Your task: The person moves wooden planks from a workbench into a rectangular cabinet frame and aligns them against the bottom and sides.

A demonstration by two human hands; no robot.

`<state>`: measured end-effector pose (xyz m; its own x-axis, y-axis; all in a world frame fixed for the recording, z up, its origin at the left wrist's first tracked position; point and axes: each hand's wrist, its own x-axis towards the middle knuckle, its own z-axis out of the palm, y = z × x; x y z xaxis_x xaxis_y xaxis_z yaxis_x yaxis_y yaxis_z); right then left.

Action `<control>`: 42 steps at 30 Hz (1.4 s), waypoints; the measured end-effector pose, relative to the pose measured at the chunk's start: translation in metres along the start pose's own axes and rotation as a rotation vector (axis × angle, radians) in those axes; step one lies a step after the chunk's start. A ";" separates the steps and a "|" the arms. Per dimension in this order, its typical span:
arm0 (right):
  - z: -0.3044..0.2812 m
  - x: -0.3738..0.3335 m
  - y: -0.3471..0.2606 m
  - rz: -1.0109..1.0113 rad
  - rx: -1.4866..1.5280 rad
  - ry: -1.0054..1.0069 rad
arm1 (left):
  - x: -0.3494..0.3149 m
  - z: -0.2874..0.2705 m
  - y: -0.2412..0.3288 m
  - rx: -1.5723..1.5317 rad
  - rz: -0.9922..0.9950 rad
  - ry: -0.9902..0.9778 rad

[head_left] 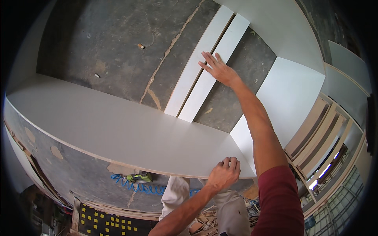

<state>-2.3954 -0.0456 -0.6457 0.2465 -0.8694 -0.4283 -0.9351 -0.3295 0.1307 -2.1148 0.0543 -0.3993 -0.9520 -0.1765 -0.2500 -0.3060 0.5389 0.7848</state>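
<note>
A large box of pale grey panels stands on the concrete floor around me. Two narrow white boards (pixel 197 65) run side by side across its inside, with a thin dark gap between them. My right hand (pixel 221 70) reaches in and lies on these boards, fingers spread across the gap. Closer to me, my left hand (pixel 225 173) rests over the top edge of the near side panel (pixel 130 128), its fingers curled on the inner face. The thumb of that hand is hidden. At the right, a white end panel (pixel 293 98) joins the near one.
Beyond the near panel, a green power tool (pixel 139 177) with a coiled blue air hose (pixel 155 190) lies on the floor. Slatted wooden frames (pixel 321 133) stand at the right. Wood scraps (pixel 204 218) lie around my legs. Inside the box, the concrete floor (pixel 114 47) is cracked.
</note>
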 end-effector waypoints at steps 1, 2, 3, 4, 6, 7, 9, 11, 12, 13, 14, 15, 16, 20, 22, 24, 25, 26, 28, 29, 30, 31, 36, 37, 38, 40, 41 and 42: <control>-0.001 0.005 -0.004 0.010 0.022 0.010 | -0.001 -0.001 0.000 0.003 0.000 -0.001; -0.003 0.007 -0.004 0.007 -0.048 -0.038 | -0.001 -0.002 0.001 0.006 0.001 -0.002; -0.004 0.009 -0.001 0.005 -0.119 -0.085 | -0.001 -0.002 0.000 0.009 0.002 -0.003; -0.006 0.009 -0.002 -0.002 -0.190 -0.136 | -0.001 -0.001 0.001 0.006 0.006 0.004; -0.007 0.010 -0.013 0.059 -0.091 -0.109 | 0.000 0.000 0.001 0.001 0.016 0.019; -0.009 0.011 -0.017 0.091 -0.045 -0.094 | 0.002 0.000 0.002 -0.017 0.012 0.007; -0.034 0.021 -0.021 0.069 -0.037 -0.234 | -0.001 -0.005 -0.001 -0.043 -0.012 -0.028; -0.043 0.018 -0.014 0.079 -0.021 -0.248 | 0.001 -0.006 0.001 -0.069 -0.018 -0.007; -0.036 0.017 -0.018 0.094 0.005 -0.185 | 0.000 -0.006 0.001 -0.080 -0.022 0.005; -0.037 0.018 -0.020 0.110 0.031 -0.118 | -0.001 -0.006 -0.001 -0.157 -0.023 0.029; -0.038 0.019 -0.022 0.187 0.233 -0.099 | -0.003 -0.006 -0.003 -0.232 -0.024 0.054; -0.045 0.021 -0.028 0.257 0.441 -0.077 | -0.002 -0.012 -0.005 -0.306 -0.030 0.078; -0.052 0.024 -0.038 0.322 0.650 -0.053 | -0.004 -0.018 -0.010 -0.311 -0.060 0.203; -0.086 0.044 -0.074 1.050 1.096 -0.058 | -0.029 -0.089 -0.060 -0.117 -0.295 0.603; -0.081 0.052 -0.089 1.134 1.090 -0.051 | -0.056 -0.130 -0.135 0.385 -0.356 0.975; -0.089 0.057 -0.103 1.232 1.050 -0.131 | -0.072 -0.208 -0.192 0.564 -0.770 0.982; -0.085 0.057 -0.105 1.273 1.001 -0.116 | -0.075 -0.242 -0.221 0.487 -1.088 1.027; -0.091 0.065 -0.107 1.318 1.001 -0.155 | -0.078 -0.278 -0.249 0.323 -1.292 1.136; -0.115 0.092 -0.116 1.380 1.029 -0.232 | -0.130 -0.350 -0.335 0.000 -1.265 1.305; -0.119 0.104 -0.125 1.363 1.015 -0.234 | -0.155 -0.391 -0.368 -0.317 -1.137 1.333; -0.119 0.113 -0.132 1.352 0.988 -0.239 | -0.164 -0.415 -0.389 -0.465 -1.049 1.340; -0.110 0.111 -0.132 1.359 0.931 -0.251 | -0.146 -0.420 -0.393 -0.421 -1.172 1.261; -0.096 0.118 -0.141 1.484 0.843 -0.282 | -0.132 -0.443 -0.413 -0.139 -1.458 1.174; -0.092 0.118 -0.138 1.515 0.871 -0.291 | -0.129 -0.442 -0.412 -0.110 -1.473 1.152; -0.090 0.119 -0.135 1.546 0.901 -0.299 | -0.129 -0.439 -0.411 -0.103 -1.495 1.153; -0.091 0.124 -0.134 1.632 0.964 -0.276 | -0.132 -0.438 -0.405 -0.075 -1.536 1.161; -0.092 0.122 -0.134 1.668 0.980 -0.266 | -0.127 -0.436 -0.399 -0.107 -1.544 1.145; -0.093 0.119 -0.134 1.705 0.997 -0.254 | -0.123 -0.431 -0.398 -0.076 -1.562 1.147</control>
<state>-2.2170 -0.1390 -0.6308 -0.8437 0.0855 -0.5300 0.0683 0.9963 0.0522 -1.8741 -0.4938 -0.4363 0.5822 -0.7780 -0.2362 -0.7184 -0.6283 0.2987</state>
